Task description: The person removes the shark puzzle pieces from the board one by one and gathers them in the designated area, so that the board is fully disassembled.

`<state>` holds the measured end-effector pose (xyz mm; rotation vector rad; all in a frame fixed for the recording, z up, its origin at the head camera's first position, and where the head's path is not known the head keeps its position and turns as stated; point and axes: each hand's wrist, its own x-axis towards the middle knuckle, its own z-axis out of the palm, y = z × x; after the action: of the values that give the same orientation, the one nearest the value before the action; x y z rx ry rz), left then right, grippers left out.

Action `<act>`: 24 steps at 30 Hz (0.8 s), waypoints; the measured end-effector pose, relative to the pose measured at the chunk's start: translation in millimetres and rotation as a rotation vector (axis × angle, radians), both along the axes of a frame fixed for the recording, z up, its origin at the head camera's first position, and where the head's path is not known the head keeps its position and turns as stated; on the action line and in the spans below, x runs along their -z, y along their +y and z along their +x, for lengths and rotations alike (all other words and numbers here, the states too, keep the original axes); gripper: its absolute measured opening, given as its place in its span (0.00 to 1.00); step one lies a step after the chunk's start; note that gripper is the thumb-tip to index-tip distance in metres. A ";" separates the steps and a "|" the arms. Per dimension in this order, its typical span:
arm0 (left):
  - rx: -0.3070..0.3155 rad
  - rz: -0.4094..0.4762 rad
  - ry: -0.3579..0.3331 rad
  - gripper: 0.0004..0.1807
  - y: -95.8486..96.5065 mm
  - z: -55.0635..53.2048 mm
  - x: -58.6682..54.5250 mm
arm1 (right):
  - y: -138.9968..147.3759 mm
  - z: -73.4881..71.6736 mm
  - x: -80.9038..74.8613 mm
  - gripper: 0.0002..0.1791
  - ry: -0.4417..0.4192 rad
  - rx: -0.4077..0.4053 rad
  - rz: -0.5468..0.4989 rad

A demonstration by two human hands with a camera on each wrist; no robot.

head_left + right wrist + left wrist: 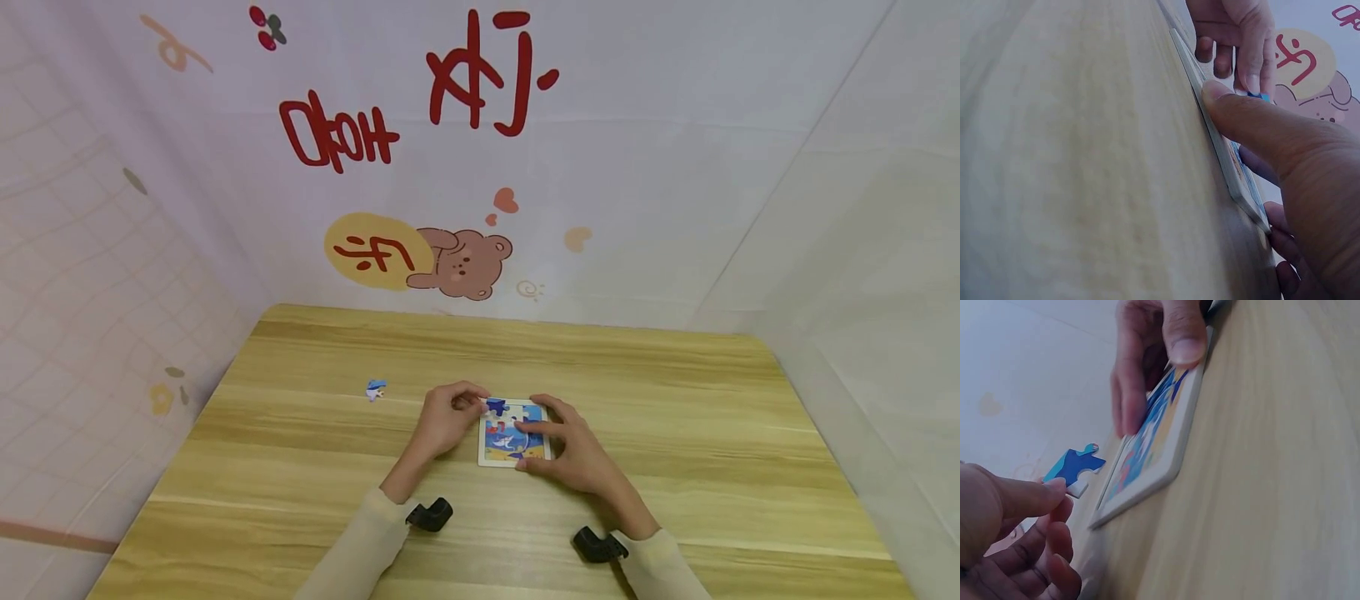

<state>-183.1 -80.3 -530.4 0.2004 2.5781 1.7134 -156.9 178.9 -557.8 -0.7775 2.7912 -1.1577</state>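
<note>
My left hand point(447, 417) pinches a blue jigsaw piece point(1075, 466) between thumb and fingers, just above the upper left corner of a small jigsaw puzzle board point(495, 463). The board has a white frame and an ocean picture, with a pale unfilled area near its top. Lying across the board's right side, my right hand point(576, 450) grips it, thumb at the near edge and other fingers at the far right corner. Its index finger reaches over the picture. In the right wrist view, the right thumb point(1247, 115) presses the frame's edge.
Another loose jigsaw piece point(375, 389), blue and white, lies on the wooden table point(300, 467) left of the board. A printed cloth backdrop point(637, 167) rises behind the table's far edge. Dark wrist devices point(431, 515) sit at both sleeves.
</note>
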 end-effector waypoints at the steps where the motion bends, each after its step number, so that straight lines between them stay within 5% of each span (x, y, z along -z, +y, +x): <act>1: -0.004 -0.003 0.006 0.06 -3.5 0.1 -0.4 | -0.1 -0.1 0.2 0.32 0.001 0.002 0.002; 12: -0.077 -0.002 -0.009 0.07 -45.7 -4.5 -5.2 | -0.5 1.3 -3.6 0.32 -0.021 0.012 0.012; 24: -0.083 -0.038 -0.038 0.08 -81.2 -10.0 -10.2 | -0.7 2.1 -2.3 0.33 -0.010 0.007 -0.003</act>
<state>-193.0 -161.5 -520.2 0.0597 2.6242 1.6754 -154.8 178.3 -555.4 -0.7613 2.7866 -1.1639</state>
